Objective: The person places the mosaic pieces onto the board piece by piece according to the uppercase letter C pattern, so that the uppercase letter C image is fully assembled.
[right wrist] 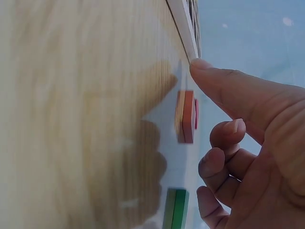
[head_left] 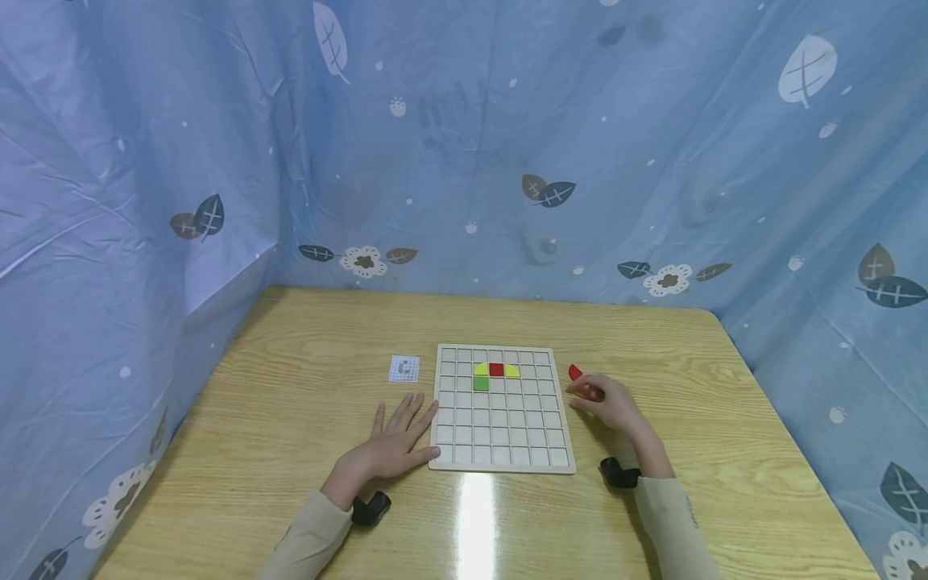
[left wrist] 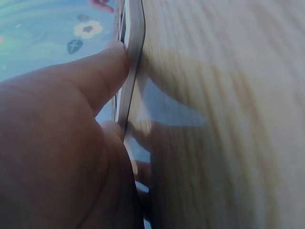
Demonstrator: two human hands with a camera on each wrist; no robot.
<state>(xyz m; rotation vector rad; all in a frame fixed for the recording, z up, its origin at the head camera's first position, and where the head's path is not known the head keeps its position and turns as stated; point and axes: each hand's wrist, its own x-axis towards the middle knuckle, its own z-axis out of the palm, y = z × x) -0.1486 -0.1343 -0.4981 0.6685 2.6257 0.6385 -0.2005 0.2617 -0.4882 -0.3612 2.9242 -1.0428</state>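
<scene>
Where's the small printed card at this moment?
In the head view, the card lies on the table, left of the upper part of the board and just beyond the fingers of the left hand.

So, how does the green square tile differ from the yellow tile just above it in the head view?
The green square tile has straight sides; the yellow quarter-circle tile has one curved edge. The green square tile fills its cell, while the yellow quarter-circle tile leaves a corner bare. Both lie in the grid board.
</scene>
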